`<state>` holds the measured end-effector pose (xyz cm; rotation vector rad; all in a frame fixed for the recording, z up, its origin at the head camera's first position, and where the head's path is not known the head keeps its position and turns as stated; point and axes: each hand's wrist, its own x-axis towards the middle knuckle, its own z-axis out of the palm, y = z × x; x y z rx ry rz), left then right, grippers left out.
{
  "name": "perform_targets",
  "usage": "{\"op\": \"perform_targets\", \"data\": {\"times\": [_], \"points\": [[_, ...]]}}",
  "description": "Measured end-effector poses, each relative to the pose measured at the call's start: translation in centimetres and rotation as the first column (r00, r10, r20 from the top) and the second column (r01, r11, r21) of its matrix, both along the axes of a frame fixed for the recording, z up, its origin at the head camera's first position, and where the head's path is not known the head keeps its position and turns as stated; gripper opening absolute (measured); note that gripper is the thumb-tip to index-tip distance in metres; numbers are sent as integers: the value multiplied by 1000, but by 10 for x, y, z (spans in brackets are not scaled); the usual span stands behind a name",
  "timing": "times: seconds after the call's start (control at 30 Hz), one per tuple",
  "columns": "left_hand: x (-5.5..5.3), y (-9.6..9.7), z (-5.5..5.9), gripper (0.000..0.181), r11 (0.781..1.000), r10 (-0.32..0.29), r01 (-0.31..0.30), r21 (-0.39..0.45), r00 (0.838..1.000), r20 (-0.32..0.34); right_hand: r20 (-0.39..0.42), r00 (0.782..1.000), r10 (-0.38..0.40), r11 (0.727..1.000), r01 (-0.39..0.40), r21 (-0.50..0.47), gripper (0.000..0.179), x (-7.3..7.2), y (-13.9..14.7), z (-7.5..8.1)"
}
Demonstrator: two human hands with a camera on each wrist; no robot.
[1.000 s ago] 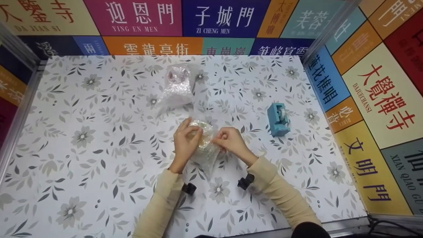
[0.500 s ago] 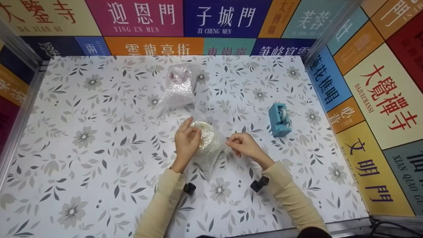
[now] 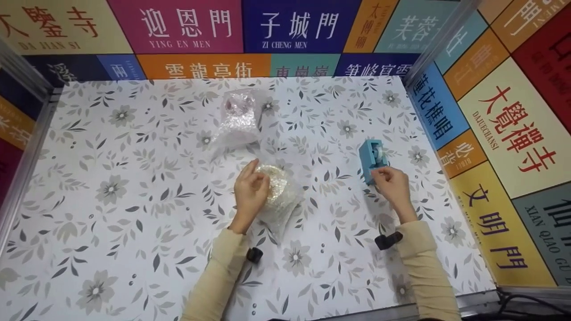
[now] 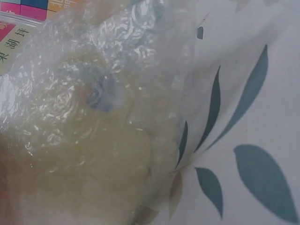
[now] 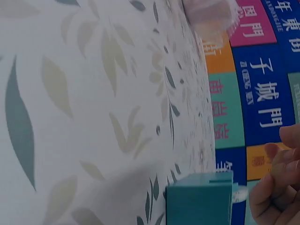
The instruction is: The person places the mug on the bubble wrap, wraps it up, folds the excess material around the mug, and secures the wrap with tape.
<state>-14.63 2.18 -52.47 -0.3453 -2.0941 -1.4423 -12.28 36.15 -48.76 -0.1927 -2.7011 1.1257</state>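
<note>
A bubble-wrapped package (image 3: 279,189) with something yellowish inside lies in the middle of the table. My left hand (image 3: 250,189) is at its left side, thumb and index finger pinching the bubble wrap. The left wrist view shows the clear wrap (image 4: 93,117) up close, a round grey-blue spot under it. On the right stands a teal tape dispenser (image 3: 368,159) with a roll of clear tape. My right hand (image 3: 393,187) is at its near end, fingers loosely curled and fingertips overlapping it. In the right wrist view the fingers (image 5: 279,187) are beside the tape roll (image 5: 240,193), nothing visible between them.
A second bubble-wrapped package (image 3: 241,116), pinkish inside, lies farther back on the flower-patterned table (image 3: 147,214). Panels with large lettering (image 3: 192,26) wall the back and sides. Black cables (image 3: 526,307) lie outside the near right corner.
My right hand has left the right edge of the near package and moved right to the tape dispenser. My left hand stays at the package, which keeps its place.
</note>
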Motion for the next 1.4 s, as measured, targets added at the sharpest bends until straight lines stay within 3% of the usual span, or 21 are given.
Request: {"op": "perform_targets", "data": {"times": [0.17, 0.3, 0.4, 0.57, 0.9, 1.03, 1.27, 1.4], "points": [[0, 0, -1, 9, 1000, 2, -2, 6, 1000, -14, 133, 984, -123, 991, 113, 75, 26, -11, 20, 4], [-1, 0, -1, 8, 1000, 1, 0, 9, 1000, -9, 311, 934, -177, 984, 160, 79, 36, -21, 29, 5], [-1, 1, -2, 7, 1000, 2, -2, 10, 1000, -9, 398, 901, -173, 984, 177, 28, 39, -27, 33, 3], [0, 1, -3, 7, 1000, 2, -2, 2, 1000, -22, 401, 897, -186, 972, 227, -55, 31, -32, 34, -2], [-1, 0, -3, 6, 1000, 5, -5, 2, 1000, -26, 391, 866, -312, 930, 363, -62, 31, -33, 26, -3], [-1, 0, -2, 6, 1000, 7, -7, -4, 1000, -20, 413, 852, -321, 893, 418, -167, 26, -34, 24, -3], [-1, -1, -2, 5, 1000, 7, -7, 4, 1000, -14, 442, 851, -283, 763, 479, -434, 14, -32, 25, -3], [-1, 0, -3, 6, 1000, 0, 1, 8, 1000, -16, 466, 839, -280, 699, 511, -501, 10, -29, 27, -3]]}}
